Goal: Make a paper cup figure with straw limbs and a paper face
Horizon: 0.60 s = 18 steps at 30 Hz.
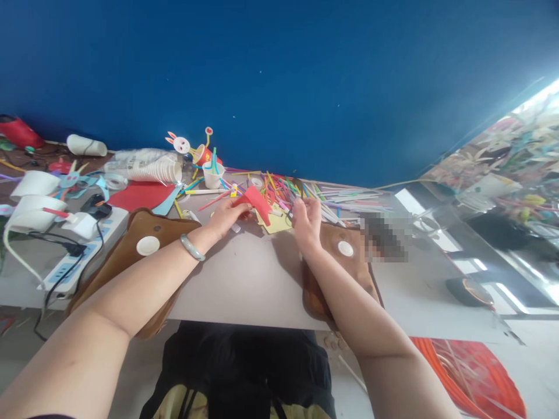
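A piece of red paper (258, 203) is pinched in my left hand (229, 216), which has a pale bangle at the wrist. To its right, my right hand (307, 221) has its fingers curled near the yellow paper (277, 223); a small dark thing shows at its fingertips, too unclear to name. The yellow paper lies on the grey table (244, 279), between and just beyond my hands. Behind them is a spread of colourful straws and sticks (279, 186).
Brown cushions (163, 224) lie under both forearms. A white power strip (94, 247) with cables is at the left. Paper cups (148, 167), a cup with blue straws (213, 176) and a rabbit-face craft (180, 143) stand near the blue wall. A red bag (484, 372) is low right.
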### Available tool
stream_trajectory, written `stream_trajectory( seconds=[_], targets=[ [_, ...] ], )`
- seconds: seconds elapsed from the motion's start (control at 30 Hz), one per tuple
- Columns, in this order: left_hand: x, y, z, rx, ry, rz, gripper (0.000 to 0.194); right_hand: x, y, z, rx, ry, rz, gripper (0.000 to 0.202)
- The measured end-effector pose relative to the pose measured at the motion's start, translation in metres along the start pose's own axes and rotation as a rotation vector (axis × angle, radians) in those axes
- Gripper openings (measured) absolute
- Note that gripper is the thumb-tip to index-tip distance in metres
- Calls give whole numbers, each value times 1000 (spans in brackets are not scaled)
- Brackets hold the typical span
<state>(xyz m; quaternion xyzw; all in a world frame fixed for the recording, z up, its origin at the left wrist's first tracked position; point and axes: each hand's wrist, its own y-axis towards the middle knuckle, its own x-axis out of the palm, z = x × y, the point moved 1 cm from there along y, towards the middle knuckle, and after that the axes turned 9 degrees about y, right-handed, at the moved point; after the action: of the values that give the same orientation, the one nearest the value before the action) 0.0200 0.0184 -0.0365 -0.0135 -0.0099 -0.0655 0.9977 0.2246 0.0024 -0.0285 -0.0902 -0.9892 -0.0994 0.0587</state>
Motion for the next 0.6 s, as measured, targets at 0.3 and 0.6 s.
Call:
stream_trajectory(
  seconds=[0.3,0.6],
  targets=[
    [2,-6,6,23,30,29,26,17,-22,-3,88,-247,-421,66],
    [7,-10,5,56,83,-31,23,15,-14,10,96,-370,-336,65]
  ],
)
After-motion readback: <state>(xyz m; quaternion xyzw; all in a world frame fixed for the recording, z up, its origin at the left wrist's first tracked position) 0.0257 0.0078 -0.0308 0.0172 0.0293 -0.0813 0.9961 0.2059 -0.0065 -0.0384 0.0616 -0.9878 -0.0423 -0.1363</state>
